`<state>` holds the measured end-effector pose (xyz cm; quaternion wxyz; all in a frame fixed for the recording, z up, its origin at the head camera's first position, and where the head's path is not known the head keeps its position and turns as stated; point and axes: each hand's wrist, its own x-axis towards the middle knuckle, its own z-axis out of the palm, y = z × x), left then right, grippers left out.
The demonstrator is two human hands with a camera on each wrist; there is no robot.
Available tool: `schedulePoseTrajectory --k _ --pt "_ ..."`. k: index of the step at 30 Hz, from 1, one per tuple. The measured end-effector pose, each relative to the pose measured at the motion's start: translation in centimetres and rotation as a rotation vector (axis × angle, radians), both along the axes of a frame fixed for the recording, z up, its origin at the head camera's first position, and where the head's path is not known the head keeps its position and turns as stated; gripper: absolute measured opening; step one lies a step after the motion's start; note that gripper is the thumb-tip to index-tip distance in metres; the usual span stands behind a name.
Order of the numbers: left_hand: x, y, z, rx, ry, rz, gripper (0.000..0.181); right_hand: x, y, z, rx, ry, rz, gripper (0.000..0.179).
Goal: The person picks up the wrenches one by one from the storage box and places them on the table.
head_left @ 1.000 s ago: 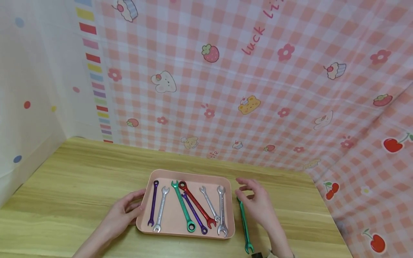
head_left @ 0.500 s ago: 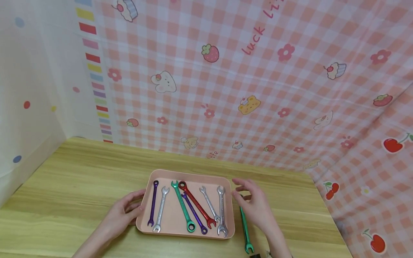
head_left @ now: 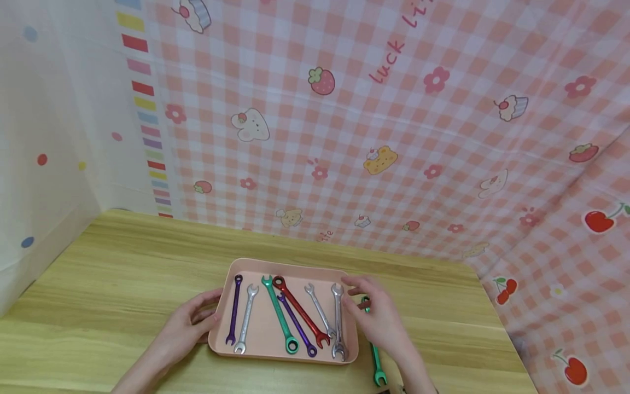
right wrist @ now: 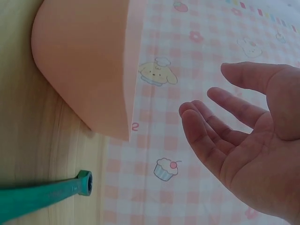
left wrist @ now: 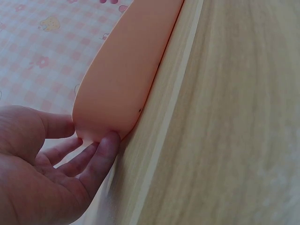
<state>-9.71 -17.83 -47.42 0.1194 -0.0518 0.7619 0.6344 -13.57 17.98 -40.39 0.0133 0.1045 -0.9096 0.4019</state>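
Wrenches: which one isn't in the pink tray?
The green wrench on the table, right of the tray; all the others, including another green one, lie inside.

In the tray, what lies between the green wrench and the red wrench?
A purple wrench lies between the green wrench and the red wrench; the head view shows it.

So the right hand (head_left: 376, 309) has drifted leftward: a second ago its fingertips were just off the side of the tray (head_left: 295, 266), now they overlap that wall in the head view, near the outermost silver wrench (head_left: 338, 314). The loose green wrench (head_left: 377, 364) has its ring end peeking out between thumb and fingers, mid-shaft now behind the hand.
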Motion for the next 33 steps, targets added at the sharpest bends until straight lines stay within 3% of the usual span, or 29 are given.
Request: schedulePoseTrajectory --k 15,25,33 --pt "0.0 0.1 0.1 0.004 0.01 0.001 0.059 0.4 -1.7 0.4 0.017 -0.011 0.055 0.034" --pt "-0.1 -0.1 -0.1 -0.004 0.009 0.007 0.058 0.3 -3.2 0.6 0.017 0.002 0.179 0.035" --pt "0.0 0.0 0.0 -0.006 0.007 0.006 0.058 0.1 -4.2 0.9 0.082 0.033 0.225 0.035"
